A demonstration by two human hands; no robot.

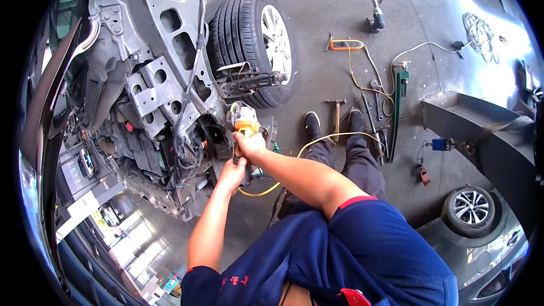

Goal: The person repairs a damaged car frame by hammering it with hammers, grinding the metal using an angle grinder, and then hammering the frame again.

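Observation:
Both hands are closed around a yellow angle grinder [246, 127], its disc end pointing away from me toward the stripped front frame [187, 96] of a car. My right hand [253, 145] wraps the body just behind the grinder's head. Lower down, my left hand [230, 176] grips the dark rear part. The disc is beside a metal bracket [243, 84] sticking out near the wheel [243, 39]; whether it touches metal, I cannot tell. A yellow cord [306, 146] curves away across the floor.
Around my feet lie a hammer [337, 120], a large green pipe wrench [399, 102], an adjustable wrench [377, 99] and an orange power strip [346, 45]. Farther off stands an impact wrench [375, 18]. A grey steel beam [481, 130] is at the right, with coiled cable [480, 37] beyond.

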